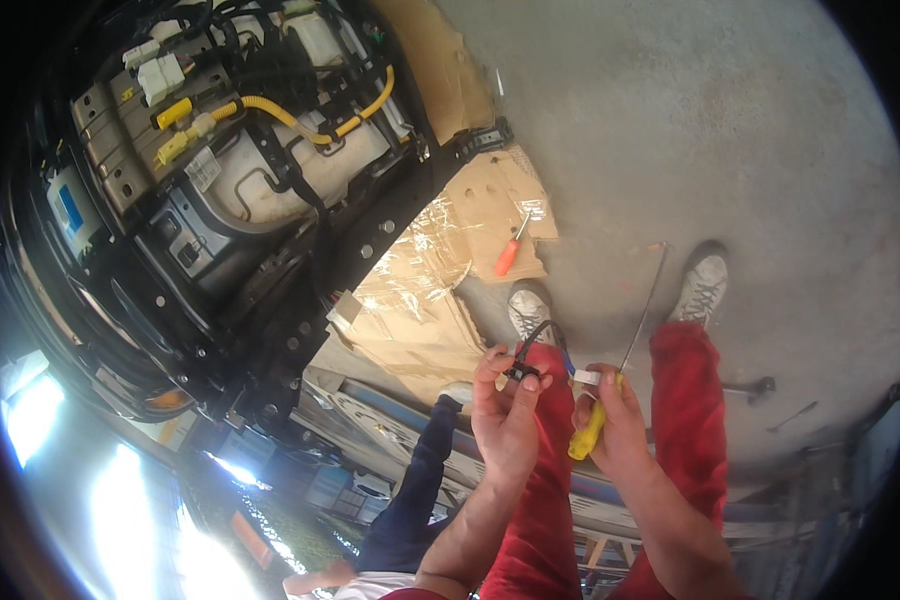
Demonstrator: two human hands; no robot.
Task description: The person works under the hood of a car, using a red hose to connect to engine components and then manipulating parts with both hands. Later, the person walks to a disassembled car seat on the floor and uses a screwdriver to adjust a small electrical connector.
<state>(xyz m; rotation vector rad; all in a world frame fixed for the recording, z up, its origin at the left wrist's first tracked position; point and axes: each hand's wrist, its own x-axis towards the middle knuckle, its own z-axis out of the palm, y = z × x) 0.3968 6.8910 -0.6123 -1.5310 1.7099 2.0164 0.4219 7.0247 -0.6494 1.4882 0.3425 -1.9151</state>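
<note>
My left hand (507, 420) pinches a small black connector (521, 371) between thumb and fingers. A short cable (552, 326) with dark and blue parts loops up from it and runs over toward my right hand (618, 425). That hand is closed around a screwdriver with a yellow handle (588, 432), its long thin shaft pointing up and away over the floor. A white connector (586, 377) shows at the same fingers, by the cable's end. Both hands are in front of my red-trousered legs, a little apart from each other.
On the left, a seat frame (300, 240) with yellow and black wiring stands tilted over cardboard (420, 345). A red-handled screwdriver (507, 258) lies on the cardboard. Another person's dark-trousered leg (410, 500) is at lower left. A dark tool (750, 388) rests on the floor at right.
</note>
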